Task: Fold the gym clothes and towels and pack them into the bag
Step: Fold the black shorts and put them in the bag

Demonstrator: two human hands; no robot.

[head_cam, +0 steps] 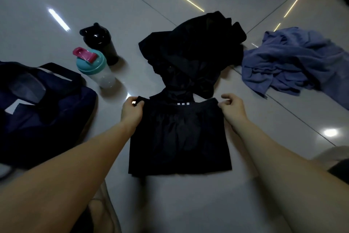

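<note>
- The shorts [179, 138] (a black garment, its kind hard to tell in the dim light) lie flat on the floor [188, 204] in front of the person, between the two forearms.
- The left hand [132, 111] pinches the far-left corner. The right hand [231, 107] pinches the far-right corner with curled fingers.
- Key relation: both grips sit on the far edge, which runs left to right, so the whole cloth lies toward the person from the hands. A fold would likely bring this far edge back over the near edge.
- The black pile [192, 53] lies just beyond the far edge. Whether it touches the shorts cannot be told.
- The bag [47, 115] lies open at the left, nearer the left hand.
- The blue cloth [294, 63] lies crumpled at the far right, unfolded.
</note>
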